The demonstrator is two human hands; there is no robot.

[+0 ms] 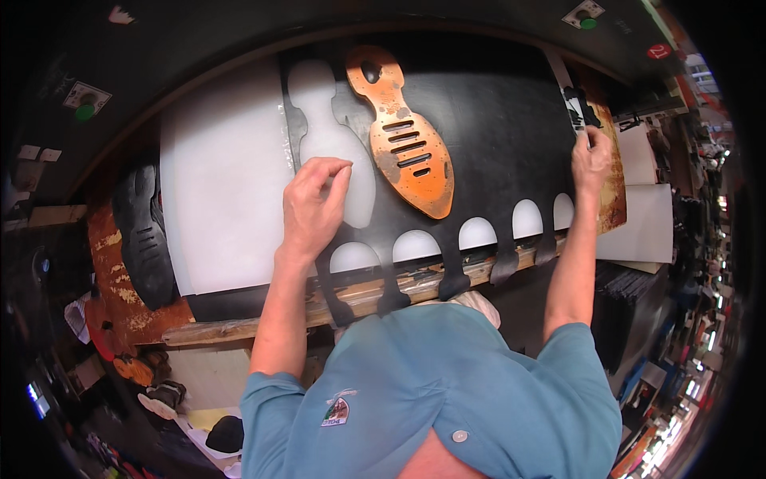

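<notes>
A black sheet [503,120] lies on the work table in front of me, with a long sole-shaped opening [317,92] showing white beneath. My left hand [313,207] hovers over the lower part of this opening, thumb and forefinger pinched together; whatever is between them, if anything, is too small to tell. Right of the opening rests an orange sole-shaped cutting die [411,144] with several slots and a hole near its narrow end. At the sheet's far right edge my right hand [592,160] is closed in a pinch beside small black pieces [589,108]. What it grips is hidden.
A white board [223,176] lies left of the black sheet. Further left is a black slotted sole shape [144,239]. Rounded cutouts [479,233] line the sheet's near edge, over a wooden rail [223,331]. A dark machine beam [319,24] with green buttons spans the far side.
</notes>
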